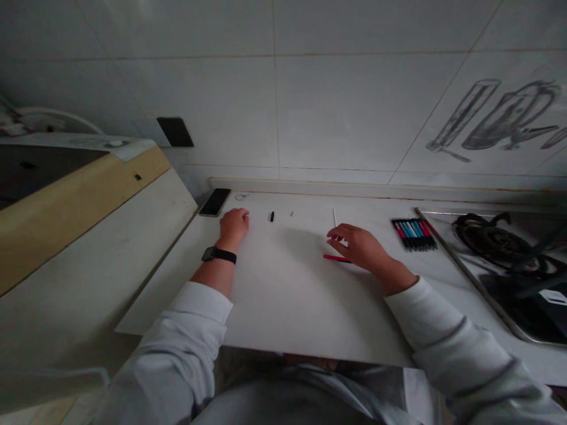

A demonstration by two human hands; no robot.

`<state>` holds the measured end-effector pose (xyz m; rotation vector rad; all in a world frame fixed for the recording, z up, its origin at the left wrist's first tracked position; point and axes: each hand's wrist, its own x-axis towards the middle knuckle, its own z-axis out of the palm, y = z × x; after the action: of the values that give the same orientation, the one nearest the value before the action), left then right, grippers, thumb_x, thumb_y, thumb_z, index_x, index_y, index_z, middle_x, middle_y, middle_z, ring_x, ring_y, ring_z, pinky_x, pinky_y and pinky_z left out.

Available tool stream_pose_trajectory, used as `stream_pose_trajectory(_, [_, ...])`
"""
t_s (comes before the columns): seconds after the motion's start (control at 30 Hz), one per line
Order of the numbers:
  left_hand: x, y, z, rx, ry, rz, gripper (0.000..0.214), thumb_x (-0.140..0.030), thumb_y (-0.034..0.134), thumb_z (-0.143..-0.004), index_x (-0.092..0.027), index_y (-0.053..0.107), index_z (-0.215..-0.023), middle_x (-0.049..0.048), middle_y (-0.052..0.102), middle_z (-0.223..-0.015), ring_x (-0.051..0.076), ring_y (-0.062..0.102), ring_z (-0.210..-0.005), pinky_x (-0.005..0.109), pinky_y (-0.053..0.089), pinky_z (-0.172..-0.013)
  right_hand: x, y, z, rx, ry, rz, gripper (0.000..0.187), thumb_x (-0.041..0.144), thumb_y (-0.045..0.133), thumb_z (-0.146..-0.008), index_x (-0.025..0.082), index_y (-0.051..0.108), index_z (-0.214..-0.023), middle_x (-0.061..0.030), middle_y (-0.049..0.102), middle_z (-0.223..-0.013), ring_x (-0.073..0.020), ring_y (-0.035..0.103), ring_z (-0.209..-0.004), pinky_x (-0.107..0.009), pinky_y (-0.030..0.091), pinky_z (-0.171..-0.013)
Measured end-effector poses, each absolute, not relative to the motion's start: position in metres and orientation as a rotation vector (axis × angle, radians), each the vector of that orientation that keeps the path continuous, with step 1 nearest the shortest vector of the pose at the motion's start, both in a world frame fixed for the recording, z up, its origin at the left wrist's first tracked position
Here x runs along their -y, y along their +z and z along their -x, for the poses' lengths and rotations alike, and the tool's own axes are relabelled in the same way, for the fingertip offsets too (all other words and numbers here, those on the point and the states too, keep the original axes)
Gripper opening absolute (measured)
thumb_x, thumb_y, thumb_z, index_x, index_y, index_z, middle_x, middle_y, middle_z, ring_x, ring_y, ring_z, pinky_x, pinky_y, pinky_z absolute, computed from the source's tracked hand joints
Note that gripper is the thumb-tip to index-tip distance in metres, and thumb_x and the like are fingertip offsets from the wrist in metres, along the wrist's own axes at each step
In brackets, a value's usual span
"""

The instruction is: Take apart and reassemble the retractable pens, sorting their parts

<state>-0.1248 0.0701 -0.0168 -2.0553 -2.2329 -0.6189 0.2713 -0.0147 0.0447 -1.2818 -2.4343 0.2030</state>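
Note:
My left hand (233,227), with a black watch (213,254) on its wrist, rests on the white countertop (283,301) with its fingers curled in; whatever they may hold is hidden. Right of it lie a small black pen part (272,216) and a tiny grey piece (292,213). Thumb and fingers slightly apart, my right hand (359,247) hovers over the red pen barrel (335,258), whose dark end is partly covered. Just beyond the fingertips a thin white refill tube (335,217) lies lengthwise.
A row of several red and blue pens (414,234) lies at the right, beside a gas stove (500,248) with a metal edge. At the back left are a phone (215,202) and a thin ring-shaped item (241,196). A large white appliance (101,236) borders the left side; a tiled wall (336,112) stands behind.

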Motion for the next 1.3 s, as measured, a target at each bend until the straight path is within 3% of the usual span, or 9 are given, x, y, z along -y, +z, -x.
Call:
stream_pose_trajectory(0.17, [-0.068,-0.012,0.119,2.277,-0.553,2.065,0.024,-0.025,0.054,-0.093,-0.021,0.076,-0.103,0.0118,0.076,-0.107,0.026,0.068,-0.102,0.035,0.05,-0.091,-0.001,0.083,-0.259,2.301,0.292,1.136,0.024,0.036,0.057,-0.099,0.021,0.073,-0.106,-0.0074,0.074,-0.101,-0.0164,0.068,-0.077,-0.029,0.053,-0.072])
stream_pose_trajectory(0.37, [-0.067,-0.012,0.115,2.281,-0.615,2.066,0.019,-0.018,0.057,-0.088,-0.017,0.075,-0.095,0.0184,0.076,-0.097,0.033,0.07,-0.095,0.043,0.051,-0.086,-0.052,0.095,-0.204,2.625,-0.016,1.193,0.024,0.028,0.06,-0.098,0.02,0.071,-0.119,-0.0117,0.07,-0.119,-0.0238,0.067,-0.102,-0.034,0.05,-0.087])
stream_pose_trajectory(0.53, [-0.07,-0.013,0.109,2.254,-1.072,2.283,0.011,-0.025,0.064,-0.087,-0.022,0.074,-0.089,0.0091,0.077,-0.09,0.026,0.07,-0.085,0.036,0.051,-0.079,-0.089,0.056,-0.148,2.893,-0.258,1.066,0.038,0.018,0.052,-0.1,0.022,0.065,-0.136,-0.015,0.064,-0.129,-0.0283,0.059,-0.114,-0.037,0.045,-0.091])
stream_pose_trajectory(0.7, [-0.072,-0.012,0.1,2.146,-1.551,2.36,0.014,-0.032,0.066,-0.086,-0.022,0.075,-0.089,0.0035,0.076,-0.087,0.021,0.069,-0.081,0.032,0.051,-0.078,-0.103,0.031,-0.116,2.949,-0.334,0.957,0.035,0.018,0.051,-0.101,0.022,0.07,-0.129,-0.0168,0.061,-0.133,-0.0304,0.052,-0.119,-0.039,0.042,-0.09])
stream_pose_trajectory(1.0, [-0.083,-0.017,0.104,2.177,-2.12,2.185,0.027,-0.038,0.071,-0.082,-0.017,0.073,-0.099,0.0081,0.075,-0.095,0.019,0.069,-0.088,0.032,0.055,-0.083,-0.115,0.03,-0.092,3.015,-0.387,0.807,0.026,0.023,0.05,-0.104,0.015,0.073,-0.111,-0.0168,0.066,-0.12,-0.0286,0.053,-0.112,-0.038,0.039,-0.087])
stream_pose_trajectory(1.3, [-0.086,-0.018,0.1,2.207,-2.342,2.129,0.039,-0.052,0.069,-0.081,-0.018,0.065,-0.099,0.0085,0.073,-0.093,0.017,0.068,-0.082,0.033,0.057,-0.08,-0.087,0.046,-0.128,2.753,-0.207,1.124,0.029,0.029,0.044,-0.107,0.014,0.062,-0.124,-0.0149,0.073,-0.11,-0.0251,0.063,-0.099,-0.035,0.04,-0.089])
